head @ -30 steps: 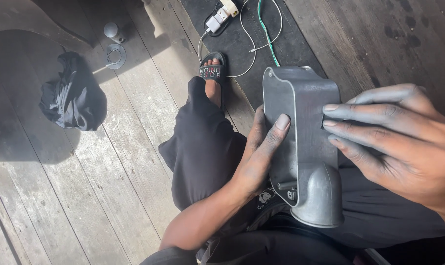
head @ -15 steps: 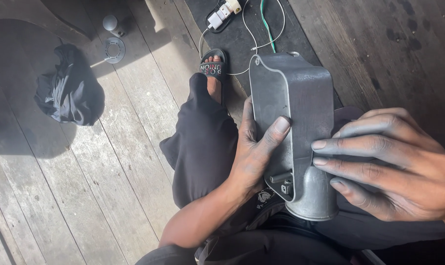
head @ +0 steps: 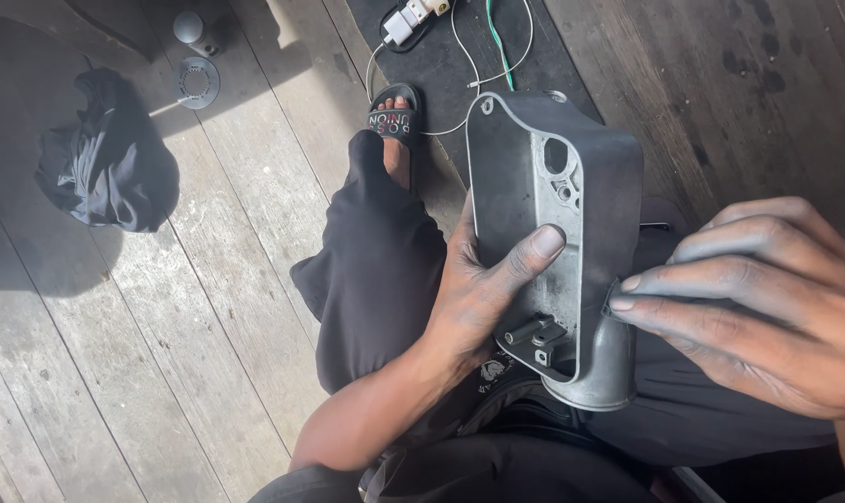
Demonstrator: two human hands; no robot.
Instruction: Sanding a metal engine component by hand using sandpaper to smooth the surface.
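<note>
Since one second ago the grey metal housing [head: 553, 242] has turned: before it showed its closed outer side, now its hollow inner side faces the camera, and the right hand [head: 767, 307] has slid from the middle of the casing down to its lower right edge.

In the head view, the housing is above the person's lap, over the black trousers [head: 385, 270]. Its long axis runs from top to bottom of the picture, a little tilted. The flat, wider end points away from the person, toward the foot in a black sandal [head: 394, 121]; the rounded narrow neck points down to the lap.

The left hand [head: 483, 289] holds the casing from the left side, with the thumb pressed flat across the inner wall and the other fingers behind it (these fingers are hidden, so I cannot tell how they lie). The right hand has its fingers pressed together, the tips touching the right rim near the neck; it is not clear if they pinch the rim or only rest on it, and the wrist is cut off by the frame.

On the wooden floor [head: 208, 307], well apart to the left, lies a dark crumpled cloth [head: 106, 163]. Near the top edge there are white cables [head: 469, 56] on a dark mat, partly cut off
</note>
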